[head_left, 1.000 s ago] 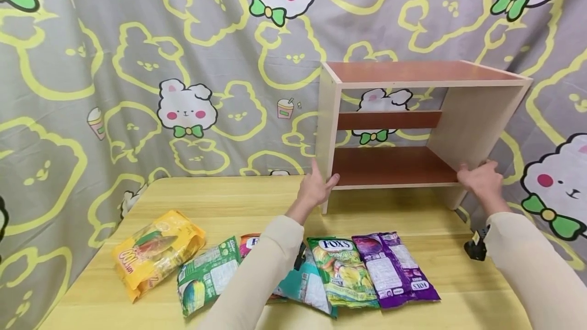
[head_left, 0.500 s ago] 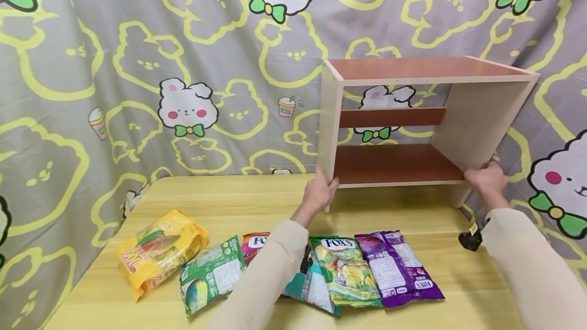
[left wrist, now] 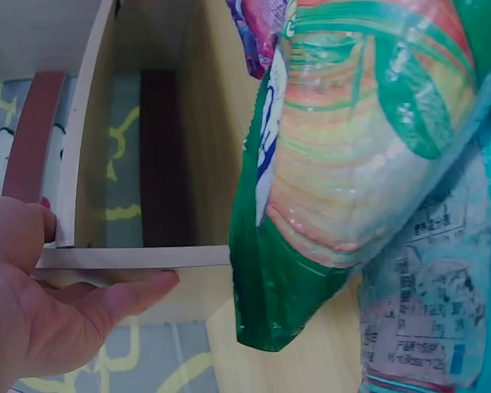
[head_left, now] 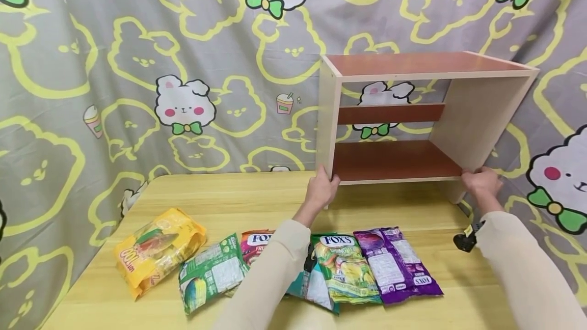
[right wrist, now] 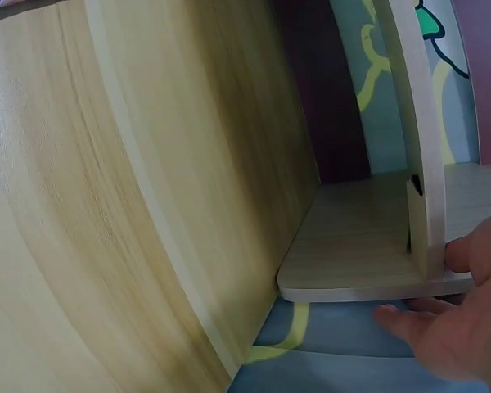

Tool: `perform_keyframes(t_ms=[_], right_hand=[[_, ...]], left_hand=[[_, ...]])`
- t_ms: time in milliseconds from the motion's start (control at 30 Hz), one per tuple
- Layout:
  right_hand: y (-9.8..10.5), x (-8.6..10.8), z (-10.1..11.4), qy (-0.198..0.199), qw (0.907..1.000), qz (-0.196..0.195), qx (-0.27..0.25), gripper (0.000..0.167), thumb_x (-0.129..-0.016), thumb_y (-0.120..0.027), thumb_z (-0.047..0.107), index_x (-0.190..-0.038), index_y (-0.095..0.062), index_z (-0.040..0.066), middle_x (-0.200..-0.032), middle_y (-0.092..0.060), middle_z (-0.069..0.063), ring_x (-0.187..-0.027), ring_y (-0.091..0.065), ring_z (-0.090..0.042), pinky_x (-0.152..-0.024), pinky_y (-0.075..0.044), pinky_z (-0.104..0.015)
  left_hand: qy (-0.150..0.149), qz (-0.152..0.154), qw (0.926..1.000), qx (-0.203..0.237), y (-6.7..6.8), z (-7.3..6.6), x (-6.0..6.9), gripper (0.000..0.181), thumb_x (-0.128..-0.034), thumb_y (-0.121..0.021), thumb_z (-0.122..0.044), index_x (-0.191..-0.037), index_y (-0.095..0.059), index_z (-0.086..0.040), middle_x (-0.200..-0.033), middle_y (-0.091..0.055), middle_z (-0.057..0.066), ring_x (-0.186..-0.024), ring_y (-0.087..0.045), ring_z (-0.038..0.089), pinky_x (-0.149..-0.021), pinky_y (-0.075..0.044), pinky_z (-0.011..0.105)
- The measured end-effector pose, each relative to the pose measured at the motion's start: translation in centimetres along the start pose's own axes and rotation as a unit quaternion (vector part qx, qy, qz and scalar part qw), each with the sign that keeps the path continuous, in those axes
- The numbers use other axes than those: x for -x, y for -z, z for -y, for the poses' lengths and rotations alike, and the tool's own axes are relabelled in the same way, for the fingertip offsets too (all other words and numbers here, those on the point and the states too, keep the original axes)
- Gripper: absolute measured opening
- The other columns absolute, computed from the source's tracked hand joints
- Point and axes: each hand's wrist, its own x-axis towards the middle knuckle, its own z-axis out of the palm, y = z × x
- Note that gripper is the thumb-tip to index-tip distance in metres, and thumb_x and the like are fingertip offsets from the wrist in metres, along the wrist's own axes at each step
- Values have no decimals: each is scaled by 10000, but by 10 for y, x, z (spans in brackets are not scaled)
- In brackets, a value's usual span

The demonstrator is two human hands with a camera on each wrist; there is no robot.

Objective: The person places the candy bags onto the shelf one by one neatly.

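A shelf unit [head_left: 399, 162] with pale side panels and red-brown boards stands at the back right of the table. My left hand [head_left: 319, 187] grips its left side panel at the height of the lower board; in the left wrist view the thumb of this hand [left wrist: 49, 303] is inside the panel and the fingers are outside. My right hand [head_left: 482, 183] holds the right side panel at about the same height. The right wrist view shows that hand [right wrist: 466, 311] with its thumb by the board's end and fingers around the panel's outer face.
On the table [head_left: 220, 192], a yellow bag [head_left: 160, 248], a green bag [head_left: 213, 271], a red bag [head_left: 257, 243], a teal bag [head_left: 314, 286], a green-yellow bag [head_left: 346, 269] and a purple bag [head_left: 394, 266] lie in front of the unit. A patterned curtain [head_left: 247, 131] hangs behind.
The unit has shifted slightly right from its place a second ago, with both hands on it. My left hand's fingers, earlier extended upward, now bend closer around the panel.
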Motion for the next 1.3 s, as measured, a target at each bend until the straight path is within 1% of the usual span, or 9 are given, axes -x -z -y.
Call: perform_keyframes(t_ms=[100,167,267,333,467,633,867,1100,1300], right_hand=[[-2,-1,-2,-85,9999,-62,-98,588,-974,-401,291,-1313,-460,-186,-1363,-424,-409,-1351,-255,-604,-1135,-264,-624],[-3,-3,-4,-80,9999,-86,-74,583,-980,-398,295,-1309,-471,-181,-1365,-430,-406,-1352,-261,-605,-1141,-257,-627],[-4,-6,-6,7,9999,-123,-20,565,-986,-402,293,-1282,-493,-180,-1353,-448,-410,-1352,-274,-612,-1163,-222,-633],[-6,-6,-7,103,9998,-192,24,538,-985,-410,280,-1236,-512,-184,-1322,-465,-419,-1333,-291,-625,-1154,-222,-636],[-8,-5,-7,140,9994,-308,75,524,-983,-416,271,-1222,-516,-185,-1327,-461,-425,-1317,-300,-638,-1137,-248,-634],[-9,-7,-9,54,9994,-323,91,542,-984,-409,283,-1258,-515,-173,-1365,-447,-416,-1332,-287,-637,-1147,-249,-630],[-10,-7,-8,-181,9993,-326,-93,552,-995,-401,305,-1281,-513,-154,-1383,-444,-393,-1375,-260,-608,-1144,-275,-633],[-11,-9,-11,-191,9991,-353,-117,542,-997,-389,319,-1252,-537,-136,-1353,-467,-383,-1370,-275,-602,-1127,-295,-631],[-12,-9,-11,-205,9992,-330,-130,550,-1002,-388,329,-1278,-531,-125,-1378,-457,-377,-1385,-259,-597,-1145,-283,-625]], left_hand=[[-44,28,10000,43,0,1,-1,365,-1040,-518,-315,-1289,-458,-55,-1138,-661,284,-935,-699,365,-768,-607,432],[-42,79,9999,86,0,2,-1,337,-1048,-508,-315,-1266,-460,-63,-1139,-661,285,-903,-702,350,-735,-607,412],[22,166,9998,111,1,3,-1,331,-1060,-491,-323,-1276,-458,-75,-1170,-655,292,-877,-701,327,-711,-602,389],[31,183,9998,54,2,3,-1,336,-1062,-487,-325,-1280,-460,-71,-1172,-655,295,-870,-697,320,-710,-600,379],[-33,191,9998,-85,3,4,-1,332,-1056,-489,-304,-1268,-461,-50,-1114,-666,290,-845,-697,316,-704,-600,377],[-83,151,9996,-233,2,3,-1,334,-1049,-495,-275,-1264,-462,-22,-1077,-676,282,-841,-705,313,-710,-604,377],[-231,157,9988,-410,2,1,-3,453,-1049,-477,-264,-1357,-436,66,-1104,-667,308,-851,-709,327,-732,-615,375],[-406,158,9974,-571,2,3,-5,430,-1047,-465,-254,-1297,-464,96,-1043,-668,296,-790,-698,301,-685,-605,344],[-464,275,9968,-598,3,7,-6,443,-1052,-451,-270,-1301,-466,96,-968,-653,250,-686,-648,244,-584,-559,283]])
